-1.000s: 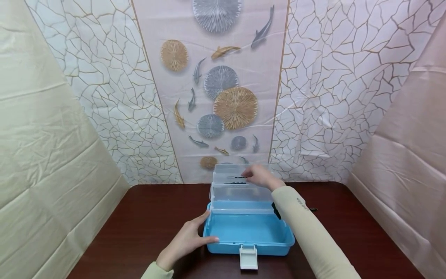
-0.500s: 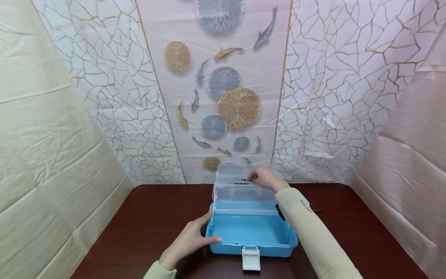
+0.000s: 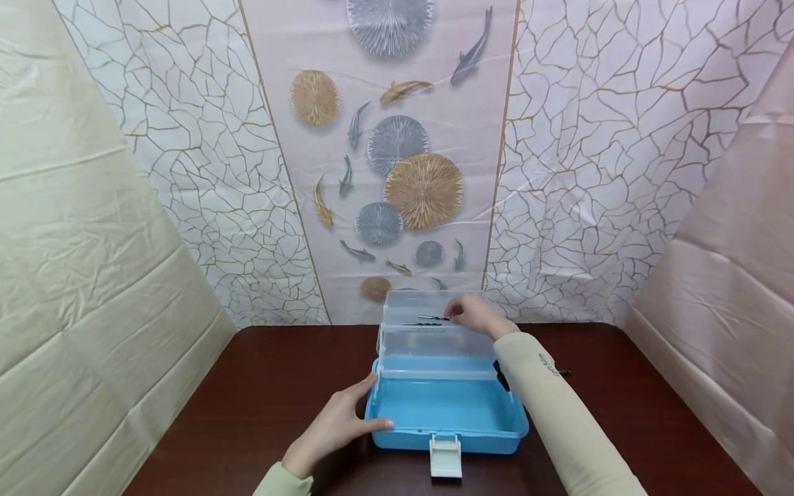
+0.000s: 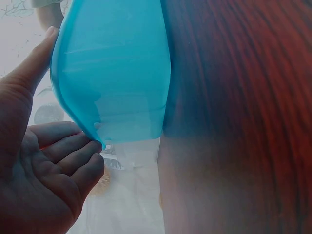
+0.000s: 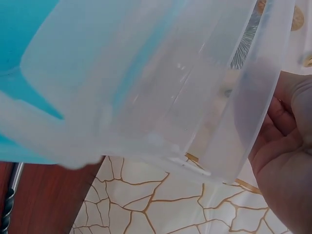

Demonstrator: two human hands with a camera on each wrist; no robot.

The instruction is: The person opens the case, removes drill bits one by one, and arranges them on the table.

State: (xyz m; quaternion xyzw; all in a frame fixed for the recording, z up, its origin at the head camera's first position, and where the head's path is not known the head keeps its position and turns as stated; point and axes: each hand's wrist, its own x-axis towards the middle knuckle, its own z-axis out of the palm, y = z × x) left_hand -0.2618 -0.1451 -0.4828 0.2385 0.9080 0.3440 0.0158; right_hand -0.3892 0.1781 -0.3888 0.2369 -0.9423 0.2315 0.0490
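Observation:
A light-blue toolbox [image 3: 446,442] stands with its clear stepped trays [image 3: 422,341] raised at the back. My left hand [image 3: 338,420] holds its left end, thumb on the front rim and fingers at the side; the left wrist view shows their tips against the blue wall [image 4: 117,73]. At the upper tray, my right hand [image 3: 477,313] pinches a drill bit [image 3: 432,317], silver shank pointing left. A second drill bit [image 3: 424,324] lies just below it in the tray. In the right wrist view the right hand [image 5: 285,141] is behind the clear tray wall, which hides the fingertips.
A white latch [image 3: 445,458] hangs open at the toolbox front. Another drill bit [image 5: 9,209] lies on the dark table right of the toolbox. A black part [image 3: 500,376] shows partly behind the right sleeve. Patterned cloth [image 3: 397,207] hangs behind the table.
My right hand has shifted slightly right along the upper tray with the drill bit, which tilted and then levelled. The left hand stays on the toolbox. The head view moved a little.

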